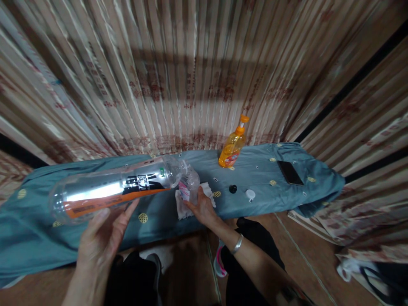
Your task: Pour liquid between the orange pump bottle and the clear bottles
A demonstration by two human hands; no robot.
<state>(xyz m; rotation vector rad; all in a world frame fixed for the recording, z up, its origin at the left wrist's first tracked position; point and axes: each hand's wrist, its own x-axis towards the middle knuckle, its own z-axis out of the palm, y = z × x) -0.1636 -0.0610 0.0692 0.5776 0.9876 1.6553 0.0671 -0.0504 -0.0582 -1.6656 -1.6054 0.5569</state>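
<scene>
A large clear bottle [117, 187] with a silver, black and orange label lies nearly level in my left hand [110, 225], its neck pointing right. My left fingers are wrapped under its body. The neck meets the top of a small clear bottle [190, 185] with a pink and white label. My right hand [202, 207] grips this small bottle from the right, above a white cloth [183, 210]. Whether the two mouths touch is too small to tell. A black cap [233, 188] and a white cap [250, 194] lie to the right.
An orange pump bottle [231, 151] stands at the back of the narrow surface with a teal cloth [255, 170]. A dark phone [290, 173] lies farther right. Patterned curtains [191, 76] hang behind and at both sides.
</scene>
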